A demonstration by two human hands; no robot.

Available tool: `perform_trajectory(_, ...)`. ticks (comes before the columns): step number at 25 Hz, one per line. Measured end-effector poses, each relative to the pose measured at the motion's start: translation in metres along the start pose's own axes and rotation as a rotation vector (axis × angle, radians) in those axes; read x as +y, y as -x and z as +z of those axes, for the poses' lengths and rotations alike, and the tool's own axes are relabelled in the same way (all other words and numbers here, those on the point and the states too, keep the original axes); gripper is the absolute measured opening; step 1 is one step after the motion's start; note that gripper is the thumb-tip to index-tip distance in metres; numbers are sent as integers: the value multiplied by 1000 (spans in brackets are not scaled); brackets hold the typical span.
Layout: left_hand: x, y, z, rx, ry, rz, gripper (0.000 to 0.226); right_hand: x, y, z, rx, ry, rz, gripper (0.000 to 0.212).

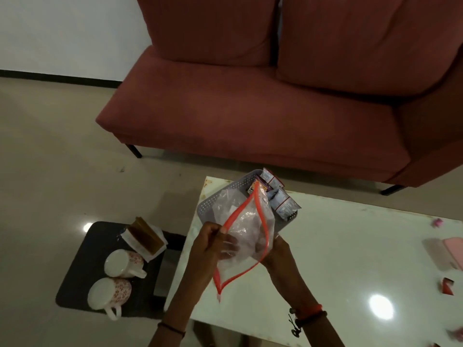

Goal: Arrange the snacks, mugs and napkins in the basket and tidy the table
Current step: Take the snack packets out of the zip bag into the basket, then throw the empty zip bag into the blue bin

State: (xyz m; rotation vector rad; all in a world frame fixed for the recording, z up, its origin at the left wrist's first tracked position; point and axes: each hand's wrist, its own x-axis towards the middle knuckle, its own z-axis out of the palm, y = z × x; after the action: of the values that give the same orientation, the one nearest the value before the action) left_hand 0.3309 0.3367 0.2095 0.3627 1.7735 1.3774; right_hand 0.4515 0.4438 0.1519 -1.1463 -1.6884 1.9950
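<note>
A clear zip bag point(246, 221) with an orange-red seal strip hangs open over the table's left end. My left hand point(209, 249) pinches one side of its mouth; my right hand point(276, 251) grips the other side. Behind the bag sits a grey perforated basket point(210, 202) with several snack packets point(280, 199) leaning at its far right. Two white mugs with red flowers, one point(122, 262) and the other point(107, 294), lie on a dark mat on the floor to the left. A stack of napkins point(144, 237) lies beside them.
The white table point(338, 259) runs to the right, with small pink and red items point(451, 246) near its right edge. A red sofa point(250, 108) stands just beyond the table. The dark mat point(82, 259) lies on the glossy floor at the left.
</note>
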Motion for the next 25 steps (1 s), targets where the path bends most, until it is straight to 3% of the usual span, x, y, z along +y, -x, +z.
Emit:
perform_trajectory(3,-7,6,-7,177,-280,140,2,-4,22,-25,-61,-471,29,32)
perform_trajectory(5,-15,15,-9,192,-343,146,9,-7,39,-34,-107,-599,65,32)
perform_trajectory(8,-23,36,-10,-7,-49,-75,39,-10,66,-38,-303,-687,120,44)
perform_trajectory(10,-28,55,-11,-164,199,-201,79,-11,86,-42,-422,-723,172,50)
perform_trajectory(11,-31,65,-12,-254,232,-222,88,-11,96,-43,-477,-732,201,50)
perform_trajectory(12,-36,77,-12,-318,233,-225,83,-11,106,-44,-519,-738,236,48)
perform_trajectory(14,-50,102,-12,-385,259,-226,66,-9,128,-46,-539,-687,311,41)
perform_trajectory(16,-63,122,-9,-345,210,-240,52,-6,152,-48,-405,-495,340,26)
perform_trajectory(19,-76,150,1,-118,23,-190,27,5,195,-52,-94,-20,226,27)
perform_trajectory(21,-80,164,8,71,-142,-92,21,12,216,-52,101,125,168,37)
perform_trajectory(23,-87,182,22,163,-276,-4,24,18,241,-50,89,132,99,43)
perform_trajectory(25,-93,198,44,121,-306,9,29,29,266,-46,12,165,71,52)
